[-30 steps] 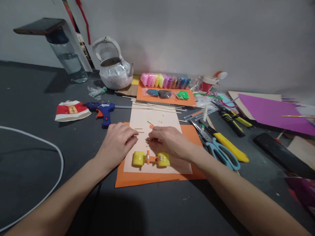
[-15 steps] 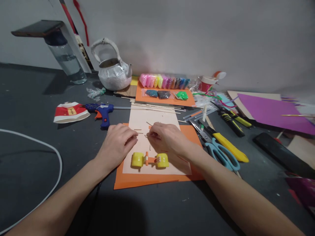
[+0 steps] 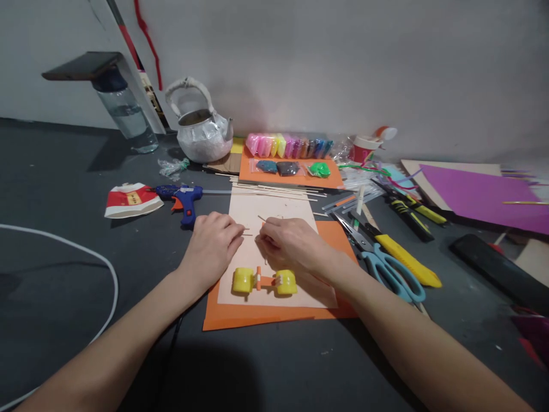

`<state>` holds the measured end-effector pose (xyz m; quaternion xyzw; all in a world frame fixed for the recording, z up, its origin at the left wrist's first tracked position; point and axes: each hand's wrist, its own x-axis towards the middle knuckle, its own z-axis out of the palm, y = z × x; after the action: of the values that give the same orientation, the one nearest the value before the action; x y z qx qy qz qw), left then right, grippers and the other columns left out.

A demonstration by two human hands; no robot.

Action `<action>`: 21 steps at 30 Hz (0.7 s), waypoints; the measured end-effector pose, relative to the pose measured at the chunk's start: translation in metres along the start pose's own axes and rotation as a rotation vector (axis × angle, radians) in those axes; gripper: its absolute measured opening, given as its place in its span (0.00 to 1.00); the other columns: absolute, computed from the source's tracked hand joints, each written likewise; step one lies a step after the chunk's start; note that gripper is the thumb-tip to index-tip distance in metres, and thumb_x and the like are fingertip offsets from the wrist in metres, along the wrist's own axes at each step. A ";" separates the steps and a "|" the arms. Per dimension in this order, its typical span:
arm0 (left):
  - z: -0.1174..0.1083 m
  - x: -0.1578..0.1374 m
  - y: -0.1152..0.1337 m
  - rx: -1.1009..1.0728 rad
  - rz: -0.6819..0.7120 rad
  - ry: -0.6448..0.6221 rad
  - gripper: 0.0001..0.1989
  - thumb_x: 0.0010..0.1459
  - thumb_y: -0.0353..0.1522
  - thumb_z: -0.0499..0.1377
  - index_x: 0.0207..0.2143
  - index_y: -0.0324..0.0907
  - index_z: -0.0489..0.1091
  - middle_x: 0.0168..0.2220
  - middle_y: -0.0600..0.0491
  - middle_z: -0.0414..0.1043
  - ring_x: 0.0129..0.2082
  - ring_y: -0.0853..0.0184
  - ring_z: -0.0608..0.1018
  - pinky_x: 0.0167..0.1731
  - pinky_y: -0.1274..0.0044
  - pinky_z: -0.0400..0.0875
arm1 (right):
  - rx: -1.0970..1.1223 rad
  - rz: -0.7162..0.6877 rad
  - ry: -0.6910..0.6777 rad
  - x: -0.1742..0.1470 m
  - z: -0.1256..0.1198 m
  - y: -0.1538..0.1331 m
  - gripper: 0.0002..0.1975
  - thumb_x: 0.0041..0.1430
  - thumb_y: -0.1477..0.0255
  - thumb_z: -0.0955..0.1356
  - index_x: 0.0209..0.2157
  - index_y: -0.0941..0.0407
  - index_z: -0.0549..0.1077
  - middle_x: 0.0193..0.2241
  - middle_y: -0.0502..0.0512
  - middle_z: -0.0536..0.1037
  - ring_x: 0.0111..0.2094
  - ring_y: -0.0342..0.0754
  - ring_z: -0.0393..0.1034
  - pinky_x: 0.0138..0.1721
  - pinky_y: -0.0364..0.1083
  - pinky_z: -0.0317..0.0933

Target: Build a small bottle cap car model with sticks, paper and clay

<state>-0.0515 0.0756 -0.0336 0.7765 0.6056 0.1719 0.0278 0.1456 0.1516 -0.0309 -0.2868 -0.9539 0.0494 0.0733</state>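
Observation:
My left hand rests on the pale paper sheet, fingers bent and pressed together at the ends of two short wooden sticks. Across a small gap, my right hand is closed in a pinch. Its fingertips are partly hidden, so what they hold cannot be made out. A thin stick pokes out beside its knuckles. In front of both hands lies a small piece with two yellow rounded ends joined by an orange bar.
An orange sheet lies under the paper. A blue glue gun and crushed paper cup are left; scissors and a yellow cutter right. Behind stand a kettle, clay packs and a water bottle.
The view has shifted slightly, moving everything a little right and down. My left fingers have edged over the ends of the short sticks. My right hand stays closed near the same place.

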 end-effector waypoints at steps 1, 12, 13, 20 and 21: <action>-0.001 0.002 0.002 0.019 0.009 -0.010 0.09 0.66 0.32 0.55 0.40 0.43 0.76 0.38 0.48 0.77 0.43 0.56 0.72 0.41 0.64 0.59 | -0.010 -0.013 0.009 0.000 0.000 0.000 0.12 0.64 0.75 0.61 0.30 0.58 0.73 0.28 0.55 0.76 0.25 0.43 0.59 0.29 0.47 0.41; -0.007 0.011 0.016 0.008 -0.015 -0.023 0.09 0.65 0.29 0.53 0.33 0.41 0.71 0.34 0.47 0.76 0.39 0.56 0.74 0.38 0.65 0.61 | 0.031 -0.042 0.065 0.001 0.004 0.001 0.11 0.61 0.75 0.62 0.28 0.58 0.73 0.26 0.55 0.76 0.24 0.44 0.60 0.28 0.47 0.42; -0.008 0.008 0.015 -0.027 -0.045 -0.010 0.09 0.66 0.29 0.53 0.34 0.42 0.71 0.34 0.48 0.76 0.38 0.57 0.74 0.37 0.66 0.62 | 0.048 -0.032 0.070 0.000 0.002 0.003 0.10 0.60 0.75 0.62 0.28 0.58 0.73 0.26 0.55 0.76 0.24 0.44 0.60 0.28 0.47 0.42; -0.017 -0.010 0.001 -0.302 -0.219 0.071 0.09 0.67 0.35 0.52 0.40 0.44 0.71 0.33 0.54 0.79 0.30 0.66 0.79 0.29 0.76 0.70 | 0.234 0.124 0.204 -0.018 -0.043 0.034 0.05 0.59 0.74 0.65 0.30 0.57 0.71 0.27 0.52 0.75 0.26 0.43 0.64 0.29 0.43 0.51; -0.015 -0.010 -0.001 -0.323 -0.219 0.070 0.08 0.67 0.35 0.53 0.40 0.44 0.72 0.34 0.54 0.79 0.30 0.66 0.79 0.29 0.76 0.70 | 0.261 0.154 0.237 -0.020 -0.049 0.038 0.06 0.60 0.73 0.65 0.29 0.57 0.71 0.27 0.52 0.74 0.26 0.42 0.63 0.29 0.42 0.52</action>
<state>-0.0591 0.0634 -0.0220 0.6851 0.6515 0.2897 0.1496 0.1912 0.1741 0.0104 -0.3507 -0.8994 0.1438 0.2178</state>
